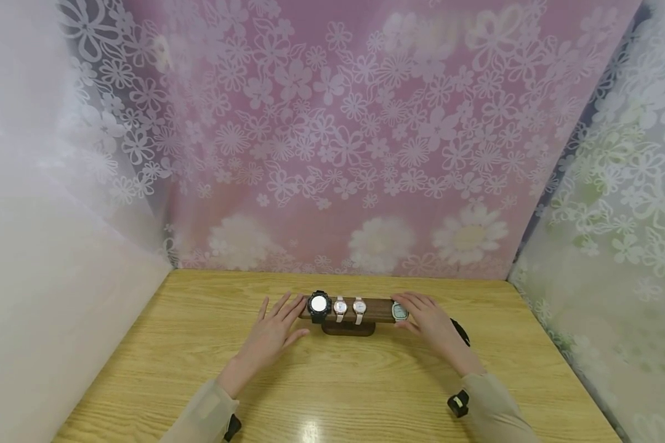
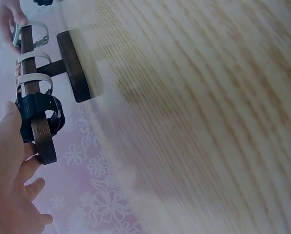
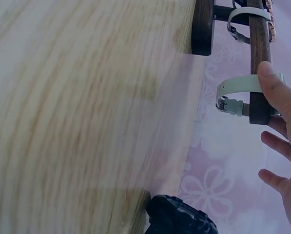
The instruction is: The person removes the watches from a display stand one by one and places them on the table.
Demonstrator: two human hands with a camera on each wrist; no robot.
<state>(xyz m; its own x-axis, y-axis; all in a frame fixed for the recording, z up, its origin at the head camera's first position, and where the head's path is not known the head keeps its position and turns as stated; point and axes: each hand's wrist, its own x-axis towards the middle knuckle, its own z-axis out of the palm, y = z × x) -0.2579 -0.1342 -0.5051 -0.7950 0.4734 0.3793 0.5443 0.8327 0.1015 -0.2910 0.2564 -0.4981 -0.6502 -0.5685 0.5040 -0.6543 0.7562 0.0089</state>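
A dark wooden watch stand [image 1: 379, 310] carries several watches on its bar. My left hand [image 1: 270, 334], fingers spread and fairly straight, touches the left end of the bar beside a black watch [image 1: 318, 304]. Two small watches with pale straps, one watch [image 1: 340, 307] and another watch [image 1: 359, 306], sit near the middle. Around the right end loops a pale green watch [image 3: 240, 86]. My right hand [image 1: 432, 323] pinches it there, the thumb on its strap and fingers behind the bar. Those fingertips are partly hidden.
A second black watch [image 1: 460, 332] lies on the wooden table [image 1: 332, 375], just right of my right hand and partly behind it. Flower-patterned curtains [image 1: 343, 135] hang along the table's back and right edges. A pale sheet [image 1: 61, 246] borders the left.
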